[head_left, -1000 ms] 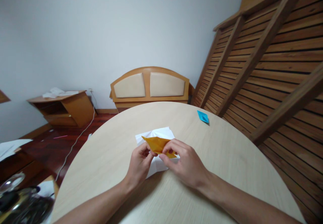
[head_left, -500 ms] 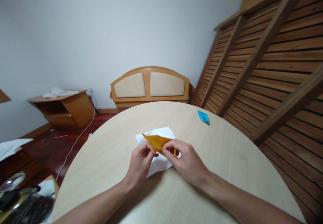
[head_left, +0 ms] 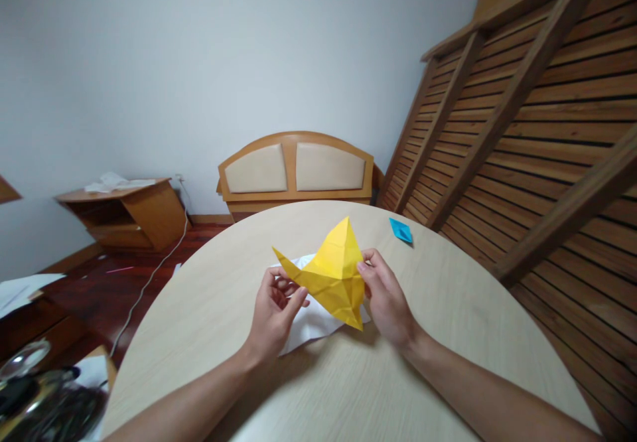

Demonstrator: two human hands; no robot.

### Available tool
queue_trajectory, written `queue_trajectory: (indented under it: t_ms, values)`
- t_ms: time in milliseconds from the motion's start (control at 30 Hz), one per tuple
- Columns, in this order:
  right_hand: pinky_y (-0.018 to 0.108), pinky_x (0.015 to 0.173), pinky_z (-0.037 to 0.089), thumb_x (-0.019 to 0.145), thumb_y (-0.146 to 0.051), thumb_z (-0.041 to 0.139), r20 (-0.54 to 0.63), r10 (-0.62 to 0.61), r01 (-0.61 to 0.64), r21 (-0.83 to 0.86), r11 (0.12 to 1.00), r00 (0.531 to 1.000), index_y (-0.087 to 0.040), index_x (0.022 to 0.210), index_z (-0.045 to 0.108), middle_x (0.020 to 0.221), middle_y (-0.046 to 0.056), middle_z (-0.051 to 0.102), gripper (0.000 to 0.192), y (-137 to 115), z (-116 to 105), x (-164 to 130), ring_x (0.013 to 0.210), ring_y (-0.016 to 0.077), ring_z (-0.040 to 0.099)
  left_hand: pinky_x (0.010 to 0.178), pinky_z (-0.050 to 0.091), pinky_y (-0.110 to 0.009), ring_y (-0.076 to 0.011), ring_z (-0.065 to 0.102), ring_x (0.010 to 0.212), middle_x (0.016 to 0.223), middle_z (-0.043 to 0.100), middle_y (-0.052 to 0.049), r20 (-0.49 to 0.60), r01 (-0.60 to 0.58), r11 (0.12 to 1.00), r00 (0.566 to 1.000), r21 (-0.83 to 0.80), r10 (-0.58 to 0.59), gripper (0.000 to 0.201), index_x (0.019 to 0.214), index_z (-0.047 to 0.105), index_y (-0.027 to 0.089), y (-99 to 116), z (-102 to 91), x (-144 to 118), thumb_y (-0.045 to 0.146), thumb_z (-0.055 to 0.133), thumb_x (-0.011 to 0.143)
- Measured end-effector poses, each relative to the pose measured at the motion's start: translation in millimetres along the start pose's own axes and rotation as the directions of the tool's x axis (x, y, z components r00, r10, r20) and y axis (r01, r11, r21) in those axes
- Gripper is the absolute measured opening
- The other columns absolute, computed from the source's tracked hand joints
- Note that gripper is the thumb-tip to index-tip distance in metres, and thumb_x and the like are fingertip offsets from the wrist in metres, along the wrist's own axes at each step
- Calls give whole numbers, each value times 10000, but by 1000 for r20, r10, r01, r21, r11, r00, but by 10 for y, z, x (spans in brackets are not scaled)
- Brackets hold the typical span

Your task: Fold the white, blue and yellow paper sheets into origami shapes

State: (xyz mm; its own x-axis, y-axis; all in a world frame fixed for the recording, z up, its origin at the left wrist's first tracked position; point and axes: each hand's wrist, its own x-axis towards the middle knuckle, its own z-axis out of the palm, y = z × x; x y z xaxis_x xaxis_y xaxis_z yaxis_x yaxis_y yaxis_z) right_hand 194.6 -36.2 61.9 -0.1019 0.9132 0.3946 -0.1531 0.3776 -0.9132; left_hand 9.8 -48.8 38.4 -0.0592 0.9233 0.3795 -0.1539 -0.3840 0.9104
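Left hand (head_left: pixel 273 309): fingers curled in a grip that pinches the left wing of the yellow folded paper (head_left: pixel 334 271), thumb on the near face, fingertips behind.
Right hand (head_left: pixel 385 296): grip pinches the right edge of the same paper, thumb in front, fingers behind it.
Yellow folded paper: held up between the two grips, clear of the bench (head_left: pixel 448 309); one point stands above both grips, one point hangs below and between them, a narrow wing runs out to the left past the left grip.
White sheet (head_left: pixel 313 322): lies flat on the bench right under and behind the held paper, partly hidden by it and by the left hand.
Blue folded paper (head_left: pixel 401 229): on the bench, beyond and to the right of the right grip, well apart from it.
Padded wooden headboard (head_left: pixel 296 170): stands against the wall beyond the bench's far edge.
Slatted wooden frame (head_left: pixel 537 117): leans at the right of the right hand.
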Motion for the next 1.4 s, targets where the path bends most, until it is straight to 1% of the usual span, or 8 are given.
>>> queue_trajectory:
  t_ms: [200, 567, 700, 800, 867, 967, 1167, 1400]
  values:
    - [272, 512, 507, 868, -532, 582, -19, 212, -204, 200, 958, 977, -261, 954, 425, 784, 4, 695, 325, 48, 8, 72, 682, 209, 696, 732, 566, -264, -217, 599, 1051, 1195, 606, -81, 153, -42, 994, 988, 101, 26, 360, 1198, 561, 247, -120, -73, -79, 362, 689, 882]
    - [283, 566, 518, 806, -553, 657, 34, 419, -420, 115, 900, 907, -234, 1052, 461, 863, 28, 712, 448, 185, 4, 95, 702, 205, 696, 808, 528, -285, -229, 585, 1089, 1210, 629, -79, 143, -105, 928, 988, 356, 57, 232, 1089, 680, 227, -69, -54, -14, 366, 602, 920]
    - [380, 747, 562, 878, -528, 557, -68, 202, -211, -165, 963, 977, -229, 1151, 459, 1164, 110, 655, 416, 221, -24, 71, 911, 231, 684, 697, 520, -261, -204, 624, 905, 1009, 681, -73, 58, -49, 946, 998, 319, 32, 226, 955, 688, 182, -65, -66, 27, 385, 612, 893]
    - [485, 959, 500, 893, -439, 582, -6, -139, 112, -549, 828, 990, -227, 1208, 496, 1423, 148, 480, 390, 119, -24, -6, 1188, 279, 572, 602, 504, -241, -179, 613, 761, 885, 686, -60, -15, 6, 963, 1000, 271, -2, 281, 958, 678, 159, -56, -61, 54, 419, 639, 858]
    - [545, 1062, 412, 812, -380, 705, 199, -319, 364, -695, 621, 926, -227, 1222, 527, 1455, 147, 455, 472, 29, -9, -62, 1329, 328, 442, 573, 506, -240, -173, 610, 722, 861, 686, -60, -61, 27, 969, 998, 244, -13, 315, 950, 666, 146, -51, -58, 64, 437, 664, 828]
    - [499, 1039, 435, 861, -198, 652, 441, -407, 591, -698, 405, 800, -237, 1233, 538, 1296, 102, 617, 391, -47, 13, -110, 1252, 281, 524, 568, 518, -248, -167, 617, 688, 854, 695, -68, -75, 43, 974, 997, 222, -27, 334, 932, 647, 135, -49, -56, 57, 444, 679, 808]
    - [327, 793, 534, 973, -122, 488, 597, -447, 734, -631, 252, 666, -223, 1145, 610, 1106, 55, 721, 233, -58, -40, -72, 930, 184, 682, 585, 519, -249, -170, 640, 700, 847, 697, -73, -30, 24, 975, 999, 223, -18, 327, 927, 639, 131, -35, -34, 24, 425, 700, 797]
    - [393, 854, 559, 930, -110, 534, 573, -410, 694, -667, 269, 710, -170, 1192, 608, 1162, 103, 696, 279, -55, -74, -23, 1013, 227, 668, 582, 522, -250, -166, 647, 652, 745, 679, -43, 48, 21, 975, 998, 219, -32, 342, 905, 664, 134, -13, -34, 30, 467, 681, 828]
